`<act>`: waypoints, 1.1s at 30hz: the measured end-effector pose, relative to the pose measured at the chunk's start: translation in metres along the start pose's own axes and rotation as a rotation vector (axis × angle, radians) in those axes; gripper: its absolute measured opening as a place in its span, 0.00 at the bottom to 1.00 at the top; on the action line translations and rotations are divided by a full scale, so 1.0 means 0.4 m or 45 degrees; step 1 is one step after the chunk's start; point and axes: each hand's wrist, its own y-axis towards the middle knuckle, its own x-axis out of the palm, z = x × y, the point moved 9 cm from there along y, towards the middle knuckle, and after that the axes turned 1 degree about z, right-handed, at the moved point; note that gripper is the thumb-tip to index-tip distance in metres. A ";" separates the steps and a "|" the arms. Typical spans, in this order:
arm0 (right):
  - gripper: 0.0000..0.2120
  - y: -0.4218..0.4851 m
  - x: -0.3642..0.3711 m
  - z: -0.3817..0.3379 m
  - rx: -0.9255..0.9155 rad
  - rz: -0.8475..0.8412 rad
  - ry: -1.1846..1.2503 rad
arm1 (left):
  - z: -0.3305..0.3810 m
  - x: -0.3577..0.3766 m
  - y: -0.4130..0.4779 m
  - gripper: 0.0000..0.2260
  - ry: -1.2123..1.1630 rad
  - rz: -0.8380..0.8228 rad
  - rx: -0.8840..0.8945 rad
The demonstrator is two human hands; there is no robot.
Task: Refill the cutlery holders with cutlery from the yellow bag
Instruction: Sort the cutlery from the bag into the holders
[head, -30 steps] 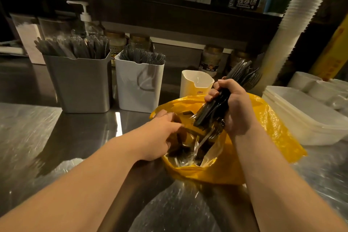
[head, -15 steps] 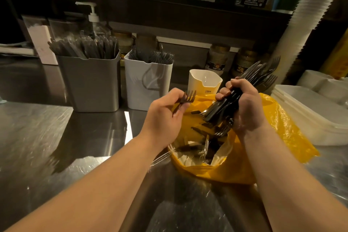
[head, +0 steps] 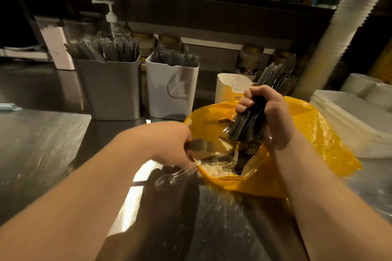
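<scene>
The yellow bag lies open on the steel counter with loose dark and clear cutlery inside. My right hand grips a bundle of dark forks above the bag, tines pointing up and to the right. My left hand is at the bag's left rim and holds a blurred dark piece of cutlery. A clear spoon pokes out over the rim below that hand. Behind stand a full grey holder, a full white holder and a small white holder.
A pump bottle and jars stand behind the holders under a dark shelf. A tall stack of white cups leans at the right. White lidded containers sit right of the bag. Bare steel counter spreads to the left.
My left hand, raised with a fork half a second ago, has dropped back to the bag's left rim. My right hand still holds the fork bundle above the bag.
</scene>
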 end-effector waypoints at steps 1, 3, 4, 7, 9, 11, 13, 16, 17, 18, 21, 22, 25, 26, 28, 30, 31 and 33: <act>0.11 0.000 -0.003 0.007 0.023 -0.007 -0.018 | -0.006 0.018 -0.002 0.10 0.025 -0.032 -0.021; 0.11 0.002 -0.009 0.016 0.056 -0.012 -0.049 | -0.009 0.030 -0.008 0.11 0.036 -0.035 -0.035; 0.12 0.001 -0.011 0.016 0.062 -0.009 -0.044 | -0.007 0.032 -0.011 0.11 0.050 -0.038 -0.028; 0.11 0.003 -0.013 -0.006 0.040 -0.020 0.065 | 0.001 0.037 -0.010 0.09 0.090 -0.084 -0.015; 0.10 0.004 -0.012 -0.020 0.034 -0.037 0.148 | -0.007 0.029 -0.005 0.07 0.044 -0.089 -0.043; 0.11 0.008 -0.015 -0.022 0.060 -0.045 0.208 | -0.018 -0.003 0.006 0.03 -0.061 -0.020 -0.066; 0.12 0.010 -0.022 -0.018 0.084 -0.027 0.257 | -0.023 -0.052 0.023 0.03 -0.239 0.124 -0.069; 0.14 0.012 -0.038 -0.018 0.094 0.007 0.357 | 0.005 -0.136 0.054 0.03 -0.508 0.404 -0.019; 0.13 0.014 -0.044 -0.021 0.087 0.016 0.387 | 0.025 -0.168 0.067 0.03 -0.569 0.520 0.023; 0.11 0.017 -0.048 -0.022 0.083 0.018 0.419 | 0.045 -0.199 0.080 0.03 -0.597 0.639 0.062; 0.07 0.028 -0.062 -0.028 0.076 -0.006 0.524 | 0.133 -0.295 0.128 0.02 -0.173 0.981 0.159; 0.06 0.030 -0.067 -0.033 0.069 -0.022 0.565 | 0.178 -0.321 0.150 0.02 0.088 1.056 0.199; 0.07 0.032 -0.083 -0.051 0.034 -0.017 0.675 | 0.293 -0.365 0.237 0.07 0.818 1.084 0.296; 0.07 0.032 -0.090 -0.057 0.019 -0.005 0.697 | 0.318 -0.365 0.277 0.08 1.038 1.014 0.311; 0.07 0.030 -0.093 -0.053 0.022 0.005 0.717 | 0.332 -0.348 0.344 0.09 1.365 0.847 0.327; 0.06 0.033 -0.083 -0.039 0.065 -0.022 0.715 | 0.333 -0.331 0.397 0.11 1.504 0.729 0.340; 0.06 0.035 -0.079 -0.031 0.084 -0.033 0.704 | 0.332 -0.323 0.417 0.11 1.504 0.687 0.342; 0.05 0.037 -0.068 -0.018 0.108 -0.051 0.680 | 0.327 -0.304 0.443 0.09 1.416 0.625 0.337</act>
